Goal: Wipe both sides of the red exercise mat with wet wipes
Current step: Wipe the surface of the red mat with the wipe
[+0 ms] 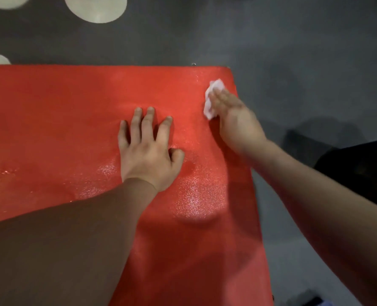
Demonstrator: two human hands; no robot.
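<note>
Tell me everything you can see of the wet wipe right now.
The wet wipe is a small white sheet, crumpled and folded, looking like thin soft cloth. It lies on the red mat near its far right corner, pressed down under the straight fingers of the right hand. Only its far end and left edge show past the fingers; the rest is hidden. Whether it is still damp cannot be told. Nothing else touches it.
</note>
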